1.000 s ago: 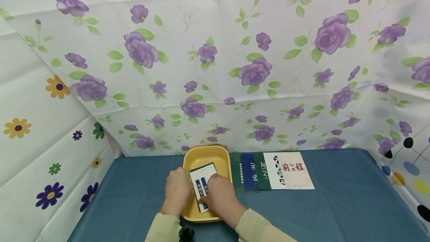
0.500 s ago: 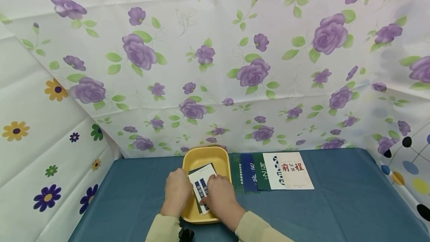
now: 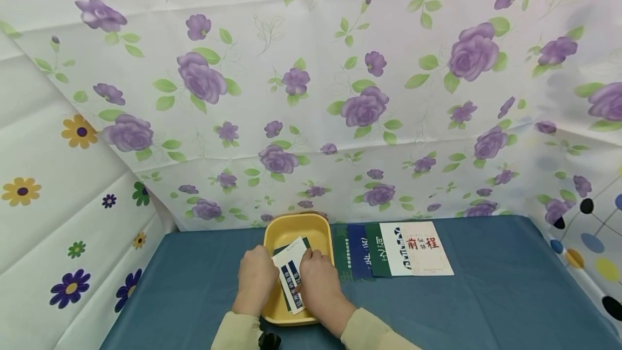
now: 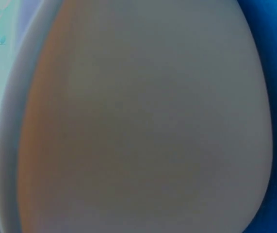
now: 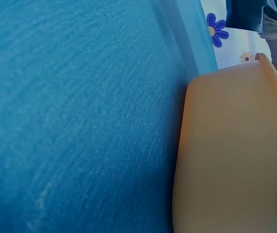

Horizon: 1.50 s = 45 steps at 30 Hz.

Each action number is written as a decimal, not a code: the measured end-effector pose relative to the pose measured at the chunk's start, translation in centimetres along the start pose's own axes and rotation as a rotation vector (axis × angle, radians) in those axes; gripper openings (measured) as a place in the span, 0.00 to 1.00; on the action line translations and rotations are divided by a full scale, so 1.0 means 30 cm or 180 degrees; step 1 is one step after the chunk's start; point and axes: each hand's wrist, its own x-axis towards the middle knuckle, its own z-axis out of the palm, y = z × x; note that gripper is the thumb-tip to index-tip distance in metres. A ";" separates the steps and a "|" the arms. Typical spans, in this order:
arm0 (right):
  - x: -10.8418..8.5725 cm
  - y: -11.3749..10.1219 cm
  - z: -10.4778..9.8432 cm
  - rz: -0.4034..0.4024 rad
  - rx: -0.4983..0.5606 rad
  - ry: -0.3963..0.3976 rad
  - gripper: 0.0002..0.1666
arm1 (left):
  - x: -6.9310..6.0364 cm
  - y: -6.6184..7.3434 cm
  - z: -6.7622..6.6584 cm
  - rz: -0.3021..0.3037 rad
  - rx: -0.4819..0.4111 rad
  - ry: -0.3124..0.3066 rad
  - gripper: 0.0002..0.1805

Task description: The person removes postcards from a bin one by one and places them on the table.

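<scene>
2 hands point(image 3: 318, 285), 7 visible cards point(image 3: 291, 280), 1 tray point(image 3: 297, 224)

The yellow tray point(image 3: 294, 228) blocks sideways passage, leaving room above.

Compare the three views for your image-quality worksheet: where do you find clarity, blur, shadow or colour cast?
Head: bright, floral backdrop clear; left wrist: pale close-up surface, blurred, hard to identify; right wrist: vivid blue cast on the tablecloth, dark shadow along the tray's base.
</scene>
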 end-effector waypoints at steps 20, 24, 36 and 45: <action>0.003 0.042 -0.056 0.0144 0.1238 -0.0048 0.12 | 0.005 0.003 0.003 -0.0002 0.0094 -0.0053 0.04; -0.002 0.046 -0.071 0.0249 0.1602 -0.0179 0.11 | 0.003 0.002 0.002 0.0014 0.0077 -0.0034 0.05; -0.015 0.073 -0.125 0.0267 0.1957 -0.0001 0.09 | 0.012 -0.001 0.010 0.0000 0.0124 -0.0038 0.09; -0.023 0.099 -0.157 0.0301 0.2045 0.0229 0.12 | 0.009 -0.004 0.006 0.0066 0.0105 0.0027 0.03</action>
